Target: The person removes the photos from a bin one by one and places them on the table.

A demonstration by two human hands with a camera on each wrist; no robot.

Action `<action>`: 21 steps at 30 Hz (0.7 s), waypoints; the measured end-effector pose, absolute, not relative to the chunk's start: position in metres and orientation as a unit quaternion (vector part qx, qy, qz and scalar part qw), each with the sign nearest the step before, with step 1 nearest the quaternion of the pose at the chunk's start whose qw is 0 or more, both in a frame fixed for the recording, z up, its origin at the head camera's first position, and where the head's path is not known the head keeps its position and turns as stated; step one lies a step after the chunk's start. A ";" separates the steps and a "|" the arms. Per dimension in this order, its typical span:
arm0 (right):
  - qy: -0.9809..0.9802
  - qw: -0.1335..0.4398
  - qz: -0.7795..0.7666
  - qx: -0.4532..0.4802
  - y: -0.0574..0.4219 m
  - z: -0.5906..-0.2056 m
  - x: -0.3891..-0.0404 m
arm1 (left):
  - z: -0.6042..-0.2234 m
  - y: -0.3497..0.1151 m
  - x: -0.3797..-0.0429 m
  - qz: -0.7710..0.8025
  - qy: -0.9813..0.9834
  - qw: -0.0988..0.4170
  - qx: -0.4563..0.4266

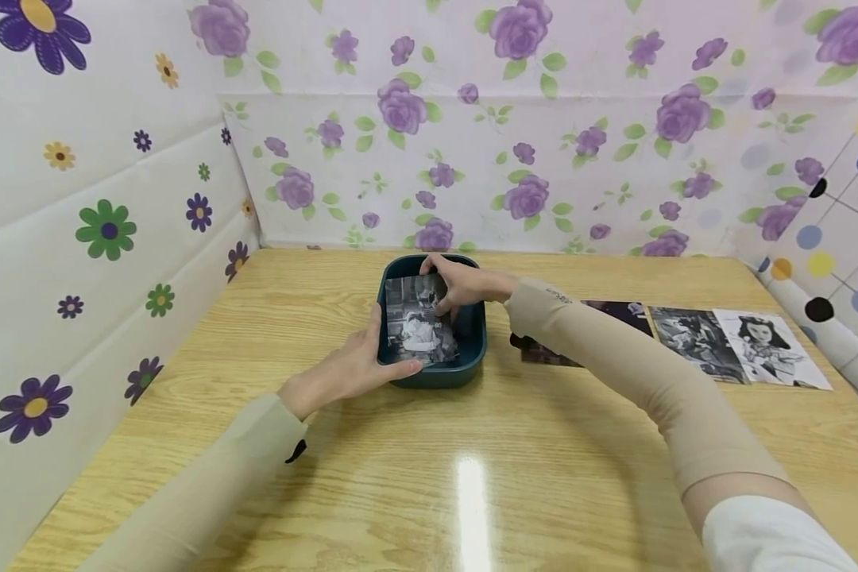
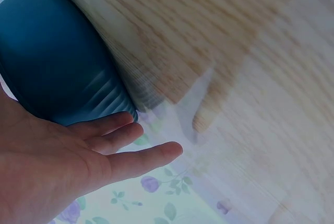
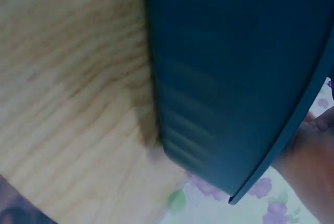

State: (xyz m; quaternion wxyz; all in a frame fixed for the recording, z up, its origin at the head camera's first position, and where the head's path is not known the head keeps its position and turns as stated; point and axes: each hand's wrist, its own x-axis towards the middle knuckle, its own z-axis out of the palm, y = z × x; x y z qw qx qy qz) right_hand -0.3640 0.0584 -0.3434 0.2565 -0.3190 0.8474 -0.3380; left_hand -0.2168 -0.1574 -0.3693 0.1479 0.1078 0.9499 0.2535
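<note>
A dark teal plastic bin (image 1: pixel 446 378) with rounded corners stands on the table toward the back. Inside its opening, a black-and-white photo print (image 1: pixel 418 330) leans at a tilt. My right hand (image 1: pixel 465 284) reaches over the bin's right rim and grips the print by its upper right part, thumb across the picture side. Along the bin's left side lies my left hand (image 1: pixel 346 361), thumb spread toward the front rim. In the left wrist view its fingers (image 2: pixel 148 158) are extended beside the bin's ribbed wall (image 2: pixel 57 51). The right wrist view shows mostly the bin's outer side (image 3: pixel 224 78).
To the right lie several prints on the wooden table (image 1: pixel 372 469): a drawn girl picture (image 1: pixel 772 349), a grey print (image 1: pixel 697 342) and a dark print (image 1: pixel 618 314) partly under my right sleeve. Flowered cloth walls (image 1: pixel 472 175) border the back and left.
</note>
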 end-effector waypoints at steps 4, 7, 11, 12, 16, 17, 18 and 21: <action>0.822 0.280 -0.416 -0.270 0.063 -0.341 -0.357 | -0.369 -0.157 -0.217 0.257 0.948 0.154 0.104; 0.810 0.282 -0.449 -0.252 0.072 -0.333 -0.354 | -0.369 -0.157 -0.217 0.261 0.947 0.158 0.102; 0.806 0.265 -0.473 -0.237 0.092 -0.315 -0.352 | -0.369 -0.158 -0.216 0.260 0.947 0.157 0.101; 0.808 0.257 -0.477 -0.232 0.100 -0.311 -0.351 | -0.369 -0.159 -0.215 0.258 0.948 0.155 0.103; 0.813 0.238 -0.485 -0.218 0.137 -0.299 -0.338 | -0.369 -0.159 -0.215 0.254 0.950 0.148 0.109; 0.815 0.236 -0.484 -0.215 0.148 -0.298 -0.333 | -0.369 -0.159 -0.215 0.253 0.950 0.146 0.111; 0.819 0.236 -0.478 -0.215 0.159 -0.297 -0.327 | -0.369 -0.159 -0.215 0.253 0.950 0.143 0.113; 0.825 0.248 -0.457 -0.220 0.191 -0.302 -0.306 | -0.370 -0.158 -0.215 0.257 0.950 0.136 0.114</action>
